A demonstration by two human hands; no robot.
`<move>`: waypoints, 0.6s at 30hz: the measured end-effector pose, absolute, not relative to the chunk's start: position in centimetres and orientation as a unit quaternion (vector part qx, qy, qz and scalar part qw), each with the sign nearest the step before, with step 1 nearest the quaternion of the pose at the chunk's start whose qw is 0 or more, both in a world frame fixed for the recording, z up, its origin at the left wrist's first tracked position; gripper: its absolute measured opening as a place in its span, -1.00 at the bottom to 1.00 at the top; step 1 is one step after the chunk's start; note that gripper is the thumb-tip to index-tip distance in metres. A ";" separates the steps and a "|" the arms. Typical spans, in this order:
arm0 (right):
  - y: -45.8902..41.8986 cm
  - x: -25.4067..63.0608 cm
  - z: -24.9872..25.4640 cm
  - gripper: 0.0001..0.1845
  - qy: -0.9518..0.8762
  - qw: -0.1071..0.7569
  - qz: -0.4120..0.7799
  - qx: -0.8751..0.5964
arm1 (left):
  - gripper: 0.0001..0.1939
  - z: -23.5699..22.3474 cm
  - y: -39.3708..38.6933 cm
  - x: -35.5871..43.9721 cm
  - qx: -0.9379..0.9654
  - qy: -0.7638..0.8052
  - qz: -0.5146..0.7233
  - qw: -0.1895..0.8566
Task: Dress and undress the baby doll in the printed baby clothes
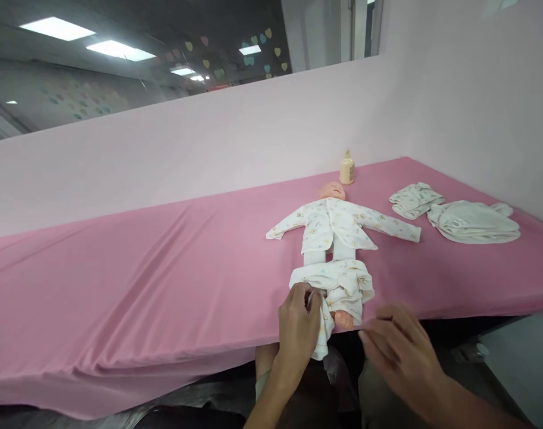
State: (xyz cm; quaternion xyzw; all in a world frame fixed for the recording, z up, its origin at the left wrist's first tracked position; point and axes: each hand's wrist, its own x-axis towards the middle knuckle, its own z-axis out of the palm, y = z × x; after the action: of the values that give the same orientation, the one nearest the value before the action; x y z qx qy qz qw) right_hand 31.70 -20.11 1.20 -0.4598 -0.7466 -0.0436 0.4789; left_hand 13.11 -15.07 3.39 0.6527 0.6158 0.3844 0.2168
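Observation:
A baby doll (333,192) lies on its back on the pink table cover (164,262), head away from me. It wears a white printed jacket (338,225) with sleeves spread wide. White printed trousers (343,285) are bunched around its lower legs, and one bare foot (343,319) sticks out at the table's near edge. My left hand (298,328) is closed on the left trouser leg cloth by the edge. My right hand (399,345) hovers just right of the foot, fingers curled and pointing toward the trousers, holding nothing I can make out.
A small cream bottle (347,168) stands behind the doll's head near the pink wall. Folded white baby clothes (414,200) and a larger white bundle (473,221) lie at the right. The cover hangs over the near edge, wrinkled at left.

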 end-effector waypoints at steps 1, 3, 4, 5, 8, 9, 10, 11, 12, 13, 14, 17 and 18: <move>-20.4 30.8 1.4 -0.84 -0.759 0.461 -0.054 -0.456 | -0.80 3.7 -15.1 13.0 0.654 0.610 0.382 0.233; -20.2 29.3 1.6 -0.79 -0.773 0.423 -0.066 -0.469 | -0.79 4.0 -15.1 12.6 0.657 0.597 0.379 0.263; -19.8 28.7 1.7 -0.78 -0.775 0.410 -0.071 -0.476 | -0.79 4.1 -15.1 12.4 0.658 0.590 0.378 0.275; -19.4 28.2 1.8 -0.79 -0.776 0.403 -0.077 -0.478 | -0.79 4.2 -15.0 12.2 0.657 0.585 0.379 0.287; -18.2 27.2 2.0 -0.77 -0.784 0.399 -0.089 -0.466 | -0.77 4.2 -14.9 11.6 0.650 0.576 0.382 0.316; -17.9 27.1 2.2 -0.78 -0.789 0.398 -0.085 -0.461 | -0.75 4.2 -14.9 11.4 0.647 0.573 0.384 0.325; -17.7 27.0 2.3 -0.81 -0.794 0.390 -0.076 -0.460 | -0.74 4.2 -14.9 11.3 0.643 0.570 0.386 0.335; -17.4 27.0 2.5 -0.84 -0.801 0.375 -0.067 -0.461 | -0.72 4.3 -14.9 11.2 0.639 0.566 0.389 0.347; -17.2 27.1 2.7 -0.88 -0.809 0.353 -0.063 -0.466 | -0.71 4.4 -14.9 11.1 0.635 0.560 0.392 0.360; -16.9 27.1 2.9 -0.92 -0.818 0.326 -0.063 -0.470 | -0.70 4.6 -14.9 11.0 0.630 0.554 0.396 0.373; -16.6 27.2 3.1 -0.94 -0.828 0.297 -0.068 -0.471 | -0.69 4.7 -15.0 11.0 0.626 0.549 0.399 0.385; -15.8 27.6 3.7 -0.95 -0.858 0.210 -0.081 -0.462 | -0.70 5.0 -15.1 10.8 0.624 0.536 0.403 0.401; -15.6 27.7 4.0 -0.95 -0.865 0.186 -0.080 -0.459 | -0.70 5.0 -15.1 10.7 0.629 0.530 0.400 0.404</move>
State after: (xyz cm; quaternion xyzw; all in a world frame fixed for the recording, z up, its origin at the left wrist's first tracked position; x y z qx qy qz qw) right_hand 27.66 -15.56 4.01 -0.4586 -0.8652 -0.0799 0.1865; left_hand 10.68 -15.06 5.04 0.6293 0.5295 0.4004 0.4040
